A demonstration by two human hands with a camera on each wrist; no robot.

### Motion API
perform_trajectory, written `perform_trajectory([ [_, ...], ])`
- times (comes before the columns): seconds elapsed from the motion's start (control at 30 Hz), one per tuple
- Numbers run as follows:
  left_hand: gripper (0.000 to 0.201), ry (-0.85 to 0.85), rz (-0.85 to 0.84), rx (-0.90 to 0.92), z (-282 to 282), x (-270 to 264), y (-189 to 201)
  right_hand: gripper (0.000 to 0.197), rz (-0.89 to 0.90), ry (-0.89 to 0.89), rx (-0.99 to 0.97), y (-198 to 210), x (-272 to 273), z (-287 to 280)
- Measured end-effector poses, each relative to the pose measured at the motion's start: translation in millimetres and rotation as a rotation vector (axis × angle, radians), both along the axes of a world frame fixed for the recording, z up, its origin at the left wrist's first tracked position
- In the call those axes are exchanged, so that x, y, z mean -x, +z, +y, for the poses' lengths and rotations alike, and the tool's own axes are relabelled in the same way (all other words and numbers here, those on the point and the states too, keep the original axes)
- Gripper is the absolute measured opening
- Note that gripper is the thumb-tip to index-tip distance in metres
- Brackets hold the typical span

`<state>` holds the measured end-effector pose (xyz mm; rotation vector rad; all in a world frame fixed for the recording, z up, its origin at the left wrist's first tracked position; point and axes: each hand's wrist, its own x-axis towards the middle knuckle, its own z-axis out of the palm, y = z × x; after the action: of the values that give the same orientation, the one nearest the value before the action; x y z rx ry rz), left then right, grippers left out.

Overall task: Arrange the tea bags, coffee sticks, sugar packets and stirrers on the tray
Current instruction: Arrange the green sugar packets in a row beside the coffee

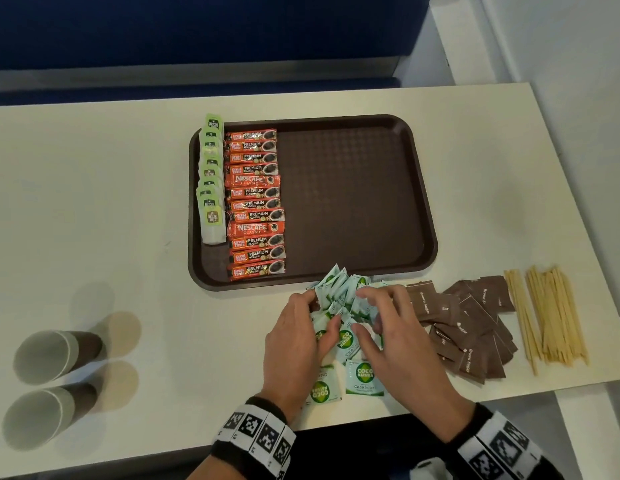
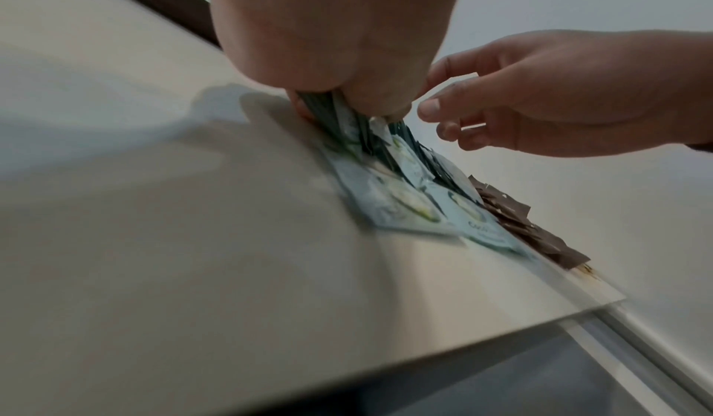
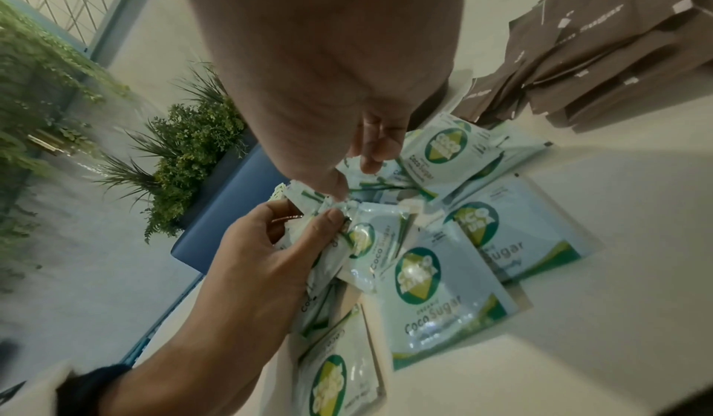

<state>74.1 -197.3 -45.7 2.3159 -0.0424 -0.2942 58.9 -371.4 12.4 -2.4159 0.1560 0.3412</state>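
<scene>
Near the front edge of the pale rectangular table (image 1: 94, 188), both hands are working the heap of white-and-green coco sugar packets (image 1: 364, 375). Her left hand (image 1: 298, 344) is pinching a fanned bunch of them, and the right hand (image 1: 395, 341) is curling over the pile, fingertips nipping a packet corner. Beyond them the dark brown plastic tray (image 1: 353, 202) is lying with green tea bags (image 1: 211, 178) and red coffee sticks (image 1: 256, 202) lining its left side, its right half bare. Brown sugar packets (image 1: 471, 327) and pale wooden stirrers (image 1: 551, 313) are crowding the table's right edge. Two paper cups (image 1: 49, 386) are lying far left. Only the right wrist view is catching potted green plants (image 3: 185, 151).
</scene>
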Motion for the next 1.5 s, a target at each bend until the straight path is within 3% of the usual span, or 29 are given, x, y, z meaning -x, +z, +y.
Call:
perform_trajectory([
  [0.13,0.04,-0.047,-0.075,0.045,6,-1,-1,0.069,-0.058,0.078,0.029,5,-20,-3],
  [0.27,0.039,-0.051,-0.109,0.064,8,-3,-4,0.097,-0.076,0.412,0.229,9,-52,-8],
  [0.37,0.043,-0.048,-0.122,0.079,10,-4,-3,0.091,-0.064,0.566,0.319,11,-72,-6],
  [0.43,0.045,-0.038,-0.122,0.088,12,-6,-2,0.075,-0.064,0.616,0.333,10,-79,-5],
  [0.53,0.038,-0.019,-0.143,0.112,18,-11,-4,0.047,-0.049,0.59,0.304,9,-83,-2],
  [0.6,0.033,0.001,-0.119,0.134,22,-14,-2,0.04,-0.05,0.547,0.272,9,-83,-1],
  [0.83,0.023,0.084,-0.018,0.245,40,-27,20,0.043,-0.013,0.463,0.25,7,-78,-2],
  [0.97,0.014,0.195,0.173,0.4,47,-38,39,0.051,0.0,0.455,0.242,4,-74,-3],
  [1.07,0.013,0.265,0.166,0.442,46,-56,48,0.057,0.002,0.42,0.209,3,-71,-5],
  [1.17,0.011,0.289,0.179,0.503,39,-78,60,0.049,-0.034,0.196,-0.03,13,-71,-4],
  [1.27,0.01,0.302,0.167,0.544,29,-97,71,0.029,0.036,-0.132,-0.501,36,-75,4],
  [1.3,0.011,0.312,0.154,0.547,26,-102,75,0.031,0.073,-0.204,-0.645,45,-77,9],
  [1.4,0.018,0.314,0.107,0.492,18,-117,83,0.049,0.136,-0.32,-0.958,59,-86,17],
  [1.5,0.016,0.305,0.081,0.488,9,-125,90,0.047,0.135,-0.275,-0.989,65,-97,17],
])
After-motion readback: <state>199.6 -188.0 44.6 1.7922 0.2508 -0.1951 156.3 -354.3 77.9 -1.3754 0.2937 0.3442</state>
